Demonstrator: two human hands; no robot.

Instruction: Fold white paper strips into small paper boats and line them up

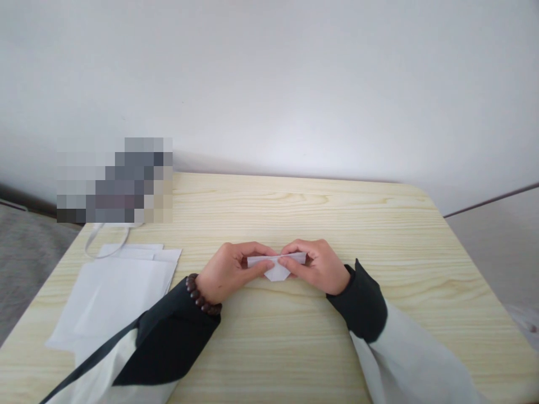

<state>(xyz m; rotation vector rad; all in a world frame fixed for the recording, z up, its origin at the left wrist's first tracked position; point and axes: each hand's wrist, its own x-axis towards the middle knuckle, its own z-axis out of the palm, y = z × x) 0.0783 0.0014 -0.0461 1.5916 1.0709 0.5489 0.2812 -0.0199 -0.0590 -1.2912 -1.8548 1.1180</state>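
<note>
A small piece of folded white paper (278,273) is held between both hands over the middle of the table. Its upper part is a narrow strip running sideways, and below it a blunt, tapered flap points toward me. My left hand (229,272) pinches the strip's left part, thumb in front and fingers behind. On the other side my right hand (318,266) pinches the right part the same way. The two thumb tips nearly meet near the centre of the paper. Fingers hide parts of the strip.
Several white paper sheets (113,297) lie loosely stacked at the left of the wood-patterned table (295,348). A white cable (87,247) loops onto them from a pixelated object (122,185) at the back left. A white wall (295,84) stands behind the table.
</note>
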